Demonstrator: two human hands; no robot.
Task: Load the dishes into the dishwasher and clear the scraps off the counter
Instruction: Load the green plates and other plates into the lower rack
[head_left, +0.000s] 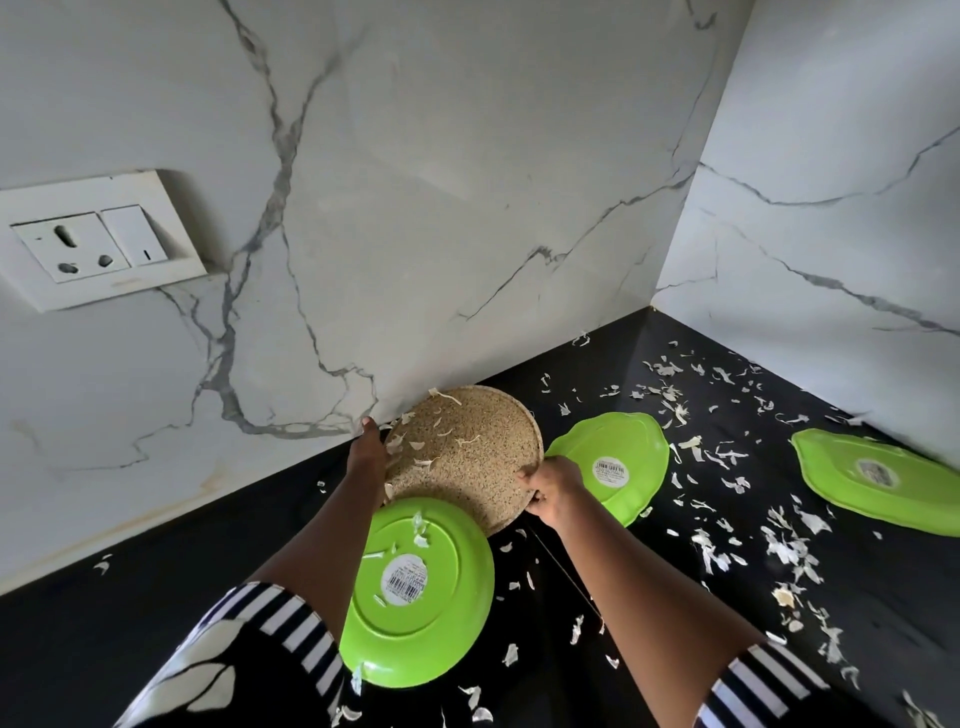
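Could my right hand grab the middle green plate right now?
Probably not yet: the right hand grips the rim of the speckled plate. Nothing covers the middle green plate just beside it, so once freed, likely yes.

The far green plate (852, 493) at 3 o'clock is cut off by the right edge, and its label (877, 474) is blurred beyond reading. The speckled plate (467, 452) has its lower rim hidden behind the near green plate (415, 597) at 6 o'clock, whose left rim is covered by the left forearm (322, 535).

— Where's the left hand (366, 452)?
— Forearm stretched toward the counter's (156, 649) back edge, fingers straight, pressed along the speckled plate's (462, 457) left rim.
— And the right hand (553, 491)?
— Fingers curled, pinching that plate's right rim.
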